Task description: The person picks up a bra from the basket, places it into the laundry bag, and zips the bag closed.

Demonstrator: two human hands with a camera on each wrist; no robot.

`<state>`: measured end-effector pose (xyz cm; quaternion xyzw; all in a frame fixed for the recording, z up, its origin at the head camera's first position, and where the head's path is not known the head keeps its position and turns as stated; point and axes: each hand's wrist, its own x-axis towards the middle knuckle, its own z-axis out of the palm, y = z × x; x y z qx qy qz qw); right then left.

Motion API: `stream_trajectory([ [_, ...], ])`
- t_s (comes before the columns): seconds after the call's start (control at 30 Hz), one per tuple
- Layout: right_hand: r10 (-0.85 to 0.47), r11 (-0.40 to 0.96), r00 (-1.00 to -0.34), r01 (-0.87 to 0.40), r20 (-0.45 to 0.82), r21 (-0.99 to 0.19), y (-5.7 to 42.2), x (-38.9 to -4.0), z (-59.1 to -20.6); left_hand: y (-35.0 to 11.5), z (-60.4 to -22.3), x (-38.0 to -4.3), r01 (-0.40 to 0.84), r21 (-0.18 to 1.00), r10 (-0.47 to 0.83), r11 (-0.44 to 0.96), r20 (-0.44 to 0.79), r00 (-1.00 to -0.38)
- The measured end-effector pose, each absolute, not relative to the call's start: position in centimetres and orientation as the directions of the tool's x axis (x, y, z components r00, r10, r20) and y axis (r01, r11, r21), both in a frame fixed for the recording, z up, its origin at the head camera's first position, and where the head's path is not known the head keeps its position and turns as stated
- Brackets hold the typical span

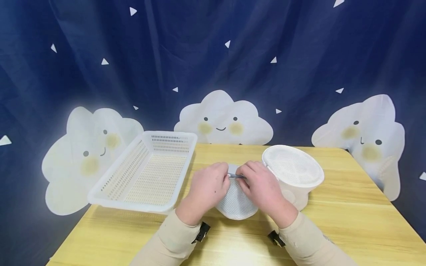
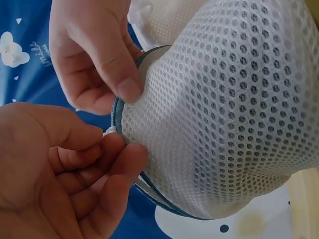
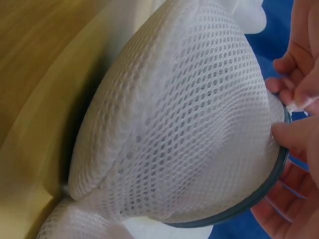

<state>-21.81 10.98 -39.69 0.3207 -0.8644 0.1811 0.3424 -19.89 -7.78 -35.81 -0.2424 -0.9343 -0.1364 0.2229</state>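
A white honeycomb-mesh laundry bag [image 1: 237, 203] stands at the middle of the table, with a grey-blue zipper [image 1: 235, 176] along its upper edge. My left hand [image 1: 208, 186] pinches the small white zipper pull [image 2: 110, 130] between thumb and fingertips. Close beside it, my right hand [image 1: 263, 188] grips the bag's edge by the zipper, its thumb lying on the mesh in the left wrist view. Below the left fingers in that view, the two zipper edges stand apart. Farther round, the right wrist view shows the grey-blue zipper band curving along the rim.
A white slotted plastic basket [image 1: 133, 207] sits to the left. Just right of my right hand is a second white mesh bag [image 1: 294, 166], standing upright with a rounded top. Both are on a wood-grain table [image 1: 362, 221], before a dark blue curtain [image 1: 199, 48] with cloud prints.
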Motion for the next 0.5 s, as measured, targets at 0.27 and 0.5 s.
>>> stream_trajectory([
  [0.27, -0.462, 0.707, -0.52, -0.705, 0.718, -0.055, 10.59, -21.65, -40.02, -7.29, -36.52, -19.82, 0.545, 0.102, 0.432, 0.832, 0.498, -0.752],
  [0.5, -0.459, 0.699, -0.505, -0.713, 0.731, -0.055, 10.49, -21.42, -40.23, -7.39, -36.67, -19.7, 0.507, 0.131, 0.404, 0.852, 0.451, -0.796],
])
